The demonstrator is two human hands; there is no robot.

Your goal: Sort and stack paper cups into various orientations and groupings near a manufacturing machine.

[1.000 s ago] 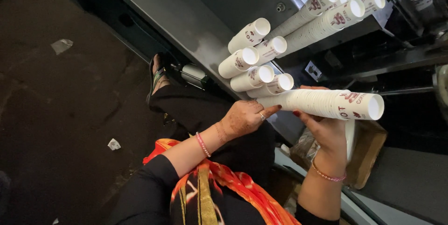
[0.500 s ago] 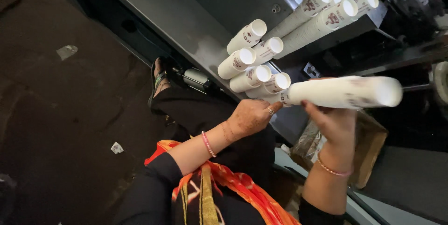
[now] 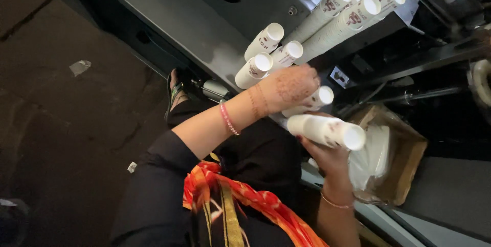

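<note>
My right hand (image 3: 330,157) grips a stack of white paper cups (image 3: 327,131), held tilted above my lap. My left hand (image 3: 291,89) reaches forward and closes over another cup stack (image 3: 317,97) lying on the grey machine's ledge (image 3: 194,27). Beside it lie three more short cup stacks (image 3: 266,55). Further back, several long cup stacks (image 3: 340,14) rest side by side on a dark tray. A pink bangle sits on my left wrist and a thin one on my right.
A cardboard box (image 3: 396,155) lined with clear plastic stands to the right of my knees. Dark machine rails (image 3: 409,93) run behind it. The dark floor (image 3: 61,103) with scraps of paper lies to the left, and my sandalled foot (image 3: 175,93) rests by the machine's base.
The cup stack in my right hand has swung down and now points at the camera, looking shorter. My left hand has moved forward onto a stack on the ledge.
</note>
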